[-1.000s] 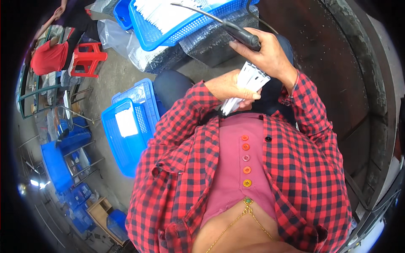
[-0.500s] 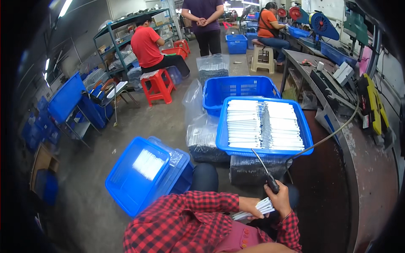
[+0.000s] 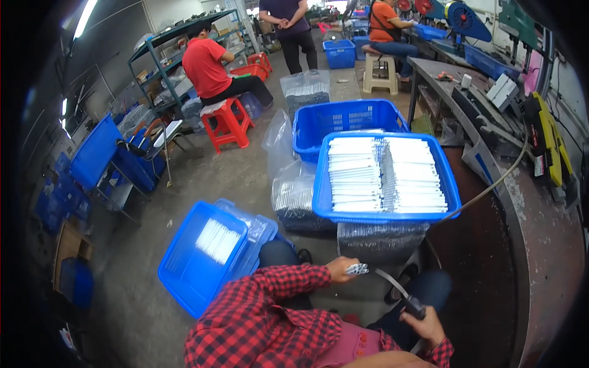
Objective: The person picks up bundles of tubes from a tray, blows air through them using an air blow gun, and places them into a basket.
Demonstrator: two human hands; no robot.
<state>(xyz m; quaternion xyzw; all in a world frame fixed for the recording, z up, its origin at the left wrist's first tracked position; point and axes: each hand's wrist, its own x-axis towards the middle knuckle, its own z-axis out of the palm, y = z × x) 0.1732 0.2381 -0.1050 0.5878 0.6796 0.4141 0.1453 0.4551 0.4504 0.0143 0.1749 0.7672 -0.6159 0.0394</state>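
Observation:
In front of my lap, my left hand (image 3: 338, 270) is closed around a bundle of thin white rods (image 3: 356, 269), their ends facing right. Lower and to the right, my right hand (image 3: 427, 326) grips a black-handled tool with a long, thin metal tip (image 3: 392, 281) that curves up toward the rod ends without visibly touching them. Ahead stands a blue basket (image 3: 317, 202) filled with two rows of similar white rods. By my left knee, a tilted blue bin (image 3: 178, 270) holds a smaller batch of white rods (image 3: 217, 240).
Wrapped bundles (image 3: 383, 240) support the full basket, with another blue basket (image 3: 351, 122) behind. A workbench (image 3: 515, 214) curves along the right, a hose (image 3: 491, 186) hanging from it. A person in red sits on a red stool (image 3: 227, 124); two others are farther back.
My hands have moved apart: the left with the rods up and left, the right with the tool downward. The rod bundle now points right, toward the tool's tip.

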